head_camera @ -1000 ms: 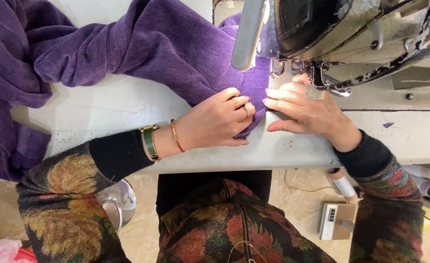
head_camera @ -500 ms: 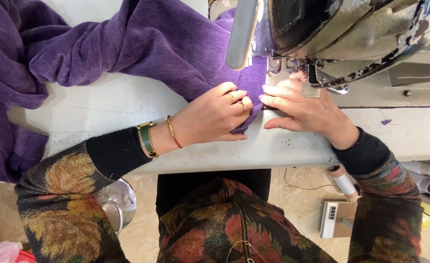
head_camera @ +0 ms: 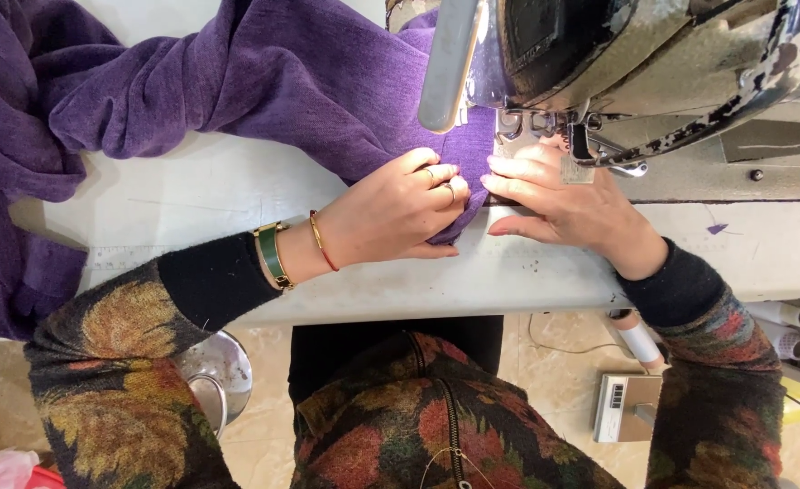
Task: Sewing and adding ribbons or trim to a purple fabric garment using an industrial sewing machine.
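Soft, limp purple cloth (head_camera: 309, 81), likely to slide; left hand (head_camera: 400, 213) pinching its edge, right hand (head_camera: 563, 204) flat, beside sewing machine (head_camera: 635, 72).

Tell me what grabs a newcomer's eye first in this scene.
The big purple fabric spills across the white table from the upper left. At its near corner the left hand and right hand press it flat, just below the worn grey sewing machine at the upper right. A green and gold bracelet circles the left wrist.
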